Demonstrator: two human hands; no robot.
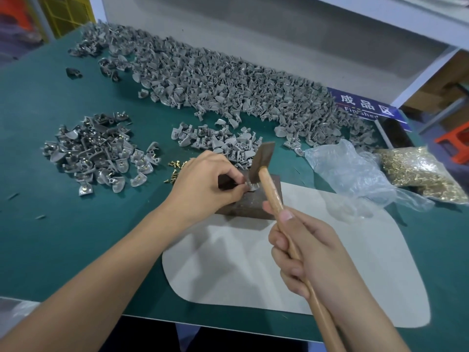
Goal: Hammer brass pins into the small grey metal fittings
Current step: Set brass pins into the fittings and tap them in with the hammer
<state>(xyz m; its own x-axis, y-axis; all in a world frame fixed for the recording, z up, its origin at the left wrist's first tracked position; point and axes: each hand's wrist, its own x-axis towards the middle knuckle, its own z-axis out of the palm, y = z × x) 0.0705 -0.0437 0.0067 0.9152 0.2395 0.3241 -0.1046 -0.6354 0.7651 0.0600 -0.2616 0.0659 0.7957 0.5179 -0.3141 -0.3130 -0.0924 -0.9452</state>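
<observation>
On a dark block (250, 201) serving as an anvil, the left hand (203, 184) pinches 1 fitting (250, 186) steady while the right hand (308, 252), wrapped round the hammer (264, 154) handle, poises its head just above; loose pins (175, 171) lie just left of the block.

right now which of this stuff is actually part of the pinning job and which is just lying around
In use:
- left hand pinching a fitting on the dark block
- right hand gripping the hammer
- loose brass pins
- unpinned fittings heap

Lying about:
- blue sign
- crumpled plastic bag
</observation>
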